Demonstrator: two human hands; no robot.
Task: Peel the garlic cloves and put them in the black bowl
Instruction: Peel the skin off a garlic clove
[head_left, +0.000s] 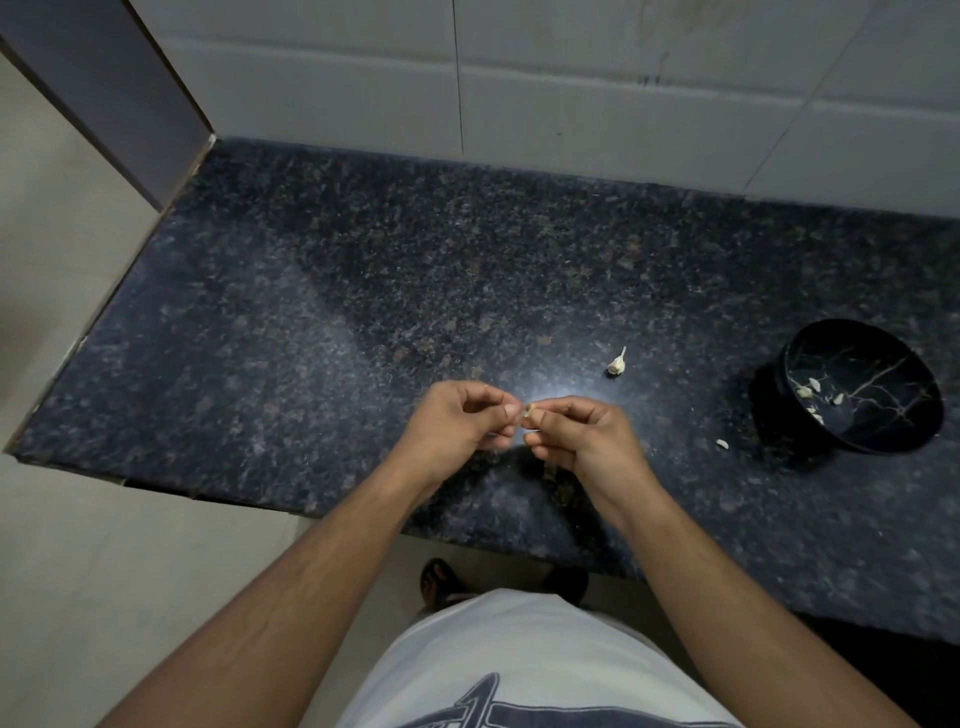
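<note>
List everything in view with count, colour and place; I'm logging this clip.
Counter: one, dark speckled, under everything.
Bowl: one, black with pale veins, right side of counter.
Cloves in bowl: several, off-white; exact count unclear.
Loose piece: one, off-white, on counter left of bowl.
Garlic head: one, off-white, on counter beyond hands.
Clove: one, pale, between both hands' fingertips.
Wall tiles: pale grey, behind counter.
Left hand: pinches clove.
Right hand: pinches clove.

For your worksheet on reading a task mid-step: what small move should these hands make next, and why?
Probably pull the skin off the small pale garlic clove: the left hand and right hand both pinch it, far from the black marbled bowl.
</note>
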